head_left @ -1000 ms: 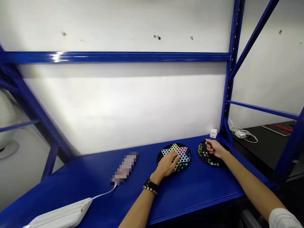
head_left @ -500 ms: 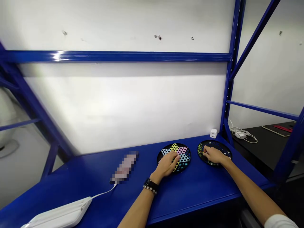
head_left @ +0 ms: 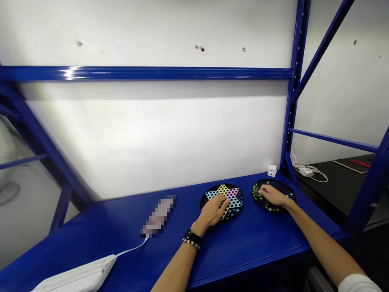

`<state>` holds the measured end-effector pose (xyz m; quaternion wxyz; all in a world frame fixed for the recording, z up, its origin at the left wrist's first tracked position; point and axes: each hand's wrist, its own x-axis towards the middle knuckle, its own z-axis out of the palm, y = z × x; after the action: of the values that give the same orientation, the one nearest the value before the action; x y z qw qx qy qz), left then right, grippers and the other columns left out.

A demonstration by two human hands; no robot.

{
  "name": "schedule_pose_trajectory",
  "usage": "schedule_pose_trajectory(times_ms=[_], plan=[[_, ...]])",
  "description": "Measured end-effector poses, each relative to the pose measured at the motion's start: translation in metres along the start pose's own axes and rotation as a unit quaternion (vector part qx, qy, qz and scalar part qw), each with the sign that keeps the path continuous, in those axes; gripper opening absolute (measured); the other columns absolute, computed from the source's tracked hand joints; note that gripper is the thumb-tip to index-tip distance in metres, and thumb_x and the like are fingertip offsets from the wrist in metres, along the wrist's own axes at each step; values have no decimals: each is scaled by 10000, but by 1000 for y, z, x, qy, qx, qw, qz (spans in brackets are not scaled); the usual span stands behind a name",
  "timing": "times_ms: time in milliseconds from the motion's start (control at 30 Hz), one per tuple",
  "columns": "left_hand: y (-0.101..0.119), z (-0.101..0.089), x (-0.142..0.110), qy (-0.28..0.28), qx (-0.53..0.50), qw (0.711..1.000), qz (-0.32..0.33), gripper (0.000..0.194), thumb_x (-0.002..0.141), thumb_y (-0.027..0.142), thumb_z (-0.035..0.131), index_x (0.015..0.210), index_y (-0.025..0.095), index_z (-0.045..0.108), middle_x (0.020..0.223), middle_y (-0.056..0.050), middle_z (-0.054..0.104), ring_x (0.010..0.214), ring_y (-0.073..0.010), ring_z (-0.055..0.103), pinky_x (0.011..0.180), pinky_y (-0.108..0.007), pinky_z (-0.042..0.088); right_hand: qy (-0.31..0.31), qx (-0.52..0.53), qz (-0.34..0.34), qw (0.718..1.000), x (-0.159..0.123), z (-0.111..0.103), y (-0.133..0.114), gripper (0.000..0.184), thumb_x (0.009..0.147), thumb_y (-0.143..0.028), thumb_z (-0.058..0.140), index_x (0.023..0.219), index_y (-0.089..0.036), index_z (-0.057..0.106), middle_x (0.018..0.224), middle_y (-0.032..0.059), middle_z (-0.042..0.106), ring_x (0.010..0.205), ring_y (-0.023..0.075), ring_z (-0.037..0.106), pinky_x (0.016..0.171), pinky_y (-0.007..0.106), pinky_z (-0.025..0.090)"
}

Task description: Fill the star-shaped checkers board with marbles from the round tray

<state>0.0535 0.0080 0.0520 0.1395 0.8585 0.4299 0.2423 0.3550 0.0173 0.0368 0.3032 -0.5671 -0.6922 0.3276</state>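
Observation:
My left hand point(head_left: 213, 210) lies over the near left part of a Chinese checkers board point(head_left: 234, 202), thumb apart from the fingers. The board is round and black, with a star of yellow, pink and light-blue points full of holes. Blue marbles point(head_left: 234, 212) show around the star's edge. To the right, my right hand point(head_left: 272, 195) is over a black round tray point(head_left: 288, 190), its fingertips pinched together near green and yellow marbles point(head_left: 255, 194). Whatever is between those fingertips is too small to make out. The hand covers the tray's middle.
A blurred-out phone-shaped object point(head_left: 158, 216) lies left of the board, with a cable running to a white device point(head_left: 77, 275). White charger blocks point(head_left: 272, 170) stand behind the tray. Blue rack posts point(head_left: 289, 121) frame the blue tabletop point(head_left: 243, 243). Cables point(head_left: 307, 170) lie on a black table.
The view has shifted slightly. My right hand remains over the tray, its fingertips moved a little among the marbles. My left hand stays on the board.

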Motion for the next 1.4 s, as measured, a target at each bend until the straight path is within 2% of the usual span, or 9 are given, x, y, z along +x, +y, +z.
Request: schedule_pose_trajectory(times_ms=[100,233,333,433,567,700,1033,1267,1400], plan=[[0,0,0,1,1,1000,-1,493,986,520,270,894,222,653,934,-54,671,907,-214,595,849,-338,458,24,269,59,961,6,-6,0,312,926,-481,420,764,-214,414,584,-69,383,414,65,235,430,219,167],[-1,0,0,0,-1,1000,-1,478,988,506,282,900,222,657,938,-51,673,909,-213,597,851,-341,458,24,361,114,925,15,-6,4,326,873,-515,496,811,-197,460,651,-39,488,389,39,222,406,208,122],[-2,1,0,2,-3,1000,-1,452,988,490,297,893,226,652,939,-44,676,914,-209,601,851,-337,458,23,287,112,951,20,0,11,331,863,-513,508,758,-206,445,619,-48,469,402,52,237,413,211,142],[-3,1,1,2,-2,1000,0,446,987,492,299,875,233,644,934,-44,675,913,-210,602,841,-333,455,86,57,43,994,20,8,14,324,905,-428,474,675,-202,436,607,-19,488,500,100,392,481,229,248],[-1,1,1,-2,-7,1000,3,457,992,489,278,881,232,640,936,-40,673,915,-210,594,857,-341,445,112,-226,1,968,16,16,6,303,961,-312,402,708,-192,518,766,51,629,731,170,569,621,259,326],[0,0,1,-1,-4,1000,6,479,993,503,259,871,219,625,913,-47,652,888,-207,578,846,-342,449,95,-333,-11,938,13,20,-1,289,993,-310,365,849,-198,589,941,75,677,869,196,617,685,264,348],[0,1,1,7,18,1000,12,449,994,485,279,908,215,628,967,-56,645,920,-206,589,872,-342,460,57,-321,-18,945,14,22,3,220,936,-349,503,915,-203,666,962,66,705,897,204,636,697,257,357],[-17,10,-1,3,108,992,-60,459,923,519,437,1281,264,571,1349,-76,553,1240,-297,504,998,-444,417,104,-220,-13,970,15,17,1,285,935,-370,467,864,-205,687,845,43,722,778,179,638,673,242,369],[-20,11,-2,-25,128,990,-59,482,898,531,474,1302,285,565,1406,-63,518,1269,-312,476,1023,-472,382,109,-173,-32,978,26,22,-12,347,944,-411,446,919,-193,714,850,61,731,777,182,647,693,246,390]])
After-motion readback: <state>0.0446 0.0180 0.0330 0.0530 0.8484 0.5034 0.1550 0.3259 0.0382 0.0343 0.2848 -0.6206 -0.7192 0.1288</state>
